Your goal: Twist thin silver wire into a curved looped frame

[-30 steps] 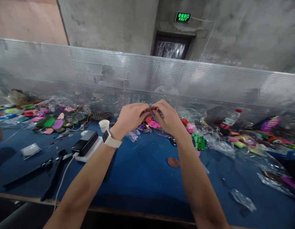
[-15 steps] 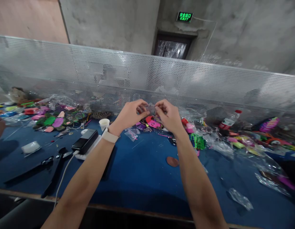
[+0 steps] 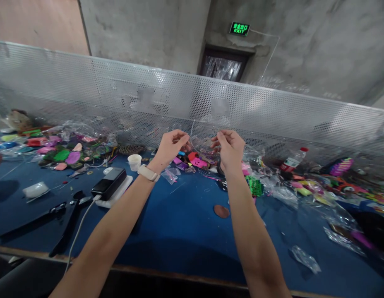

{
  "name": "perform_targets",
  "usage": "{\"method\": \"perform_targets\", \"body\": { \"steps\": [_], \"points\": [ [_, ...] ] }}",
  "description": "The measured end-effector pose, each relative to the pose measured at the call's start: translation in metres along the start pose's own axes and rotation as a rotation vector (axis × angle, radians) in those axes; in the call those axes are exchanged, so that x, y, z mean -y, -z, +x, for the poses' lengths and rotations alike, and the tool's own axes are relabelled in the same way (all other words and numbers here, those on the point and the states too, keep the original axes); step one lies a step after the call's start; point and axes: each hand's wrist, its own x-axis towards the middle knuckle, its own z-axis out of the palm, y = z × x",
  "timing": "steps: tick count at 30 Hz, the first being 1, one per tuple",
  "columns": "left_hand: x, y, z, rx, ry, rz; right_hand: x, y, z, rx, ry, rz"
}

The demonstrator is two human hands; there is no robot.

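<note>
My left hand [image 3: 175, 142], with a pale band on its wrist, is raised over the back of the table, thumb and fingers pinched together. Beside its fingertips a thin pale strand [image 3: 192, 133] curves upward and down toward the right; whether it is a thread or the edge of clear film I cannot tell. My right hand [image 3: 229, 145] is at the same height, a short gap to the right, its thumb and forefinger closed; what they hold is too fine to make out. Below both hands lie pink and red clay-like pieces [image 3: 198, 160] and a small clear bag [image 3: 170, 175].
A perforated metal screen [image 3: 167, 95] stands behind the blue table [image 3: 179, 223]. On the left are a power bank [image 3: 109, 183], a paper cup [image 3: 134, 162], black straps [image 3: 69, 223] and a colourful pile [image 3: 68, 155]. A brown disc [image 3: 221, 211] lies centrally; a bottle [image 3: 294, 160] stands right.
My hands have moved apart, the right one shifting to the right. The pale strand now shows between them. The view has shifted slightly.
</note>
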Motion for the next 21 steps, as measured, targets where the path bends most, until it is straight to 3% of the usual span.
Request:
{"method": "perform_targets", "body": {
  "steps": [14, 21],
  "points": [
    [0.009, -0.004, 0.0, -0.019, 0.128, -0.031, -0.012, -0.018, -0.006, -0.088, -0.056, 0.119],
    [0.017, -0.003, 0.002, -0.082, 0.054, 0.011, -0.011, -0.022, -0.009, -0.029, -0.016, 0.147]
  ]
}}
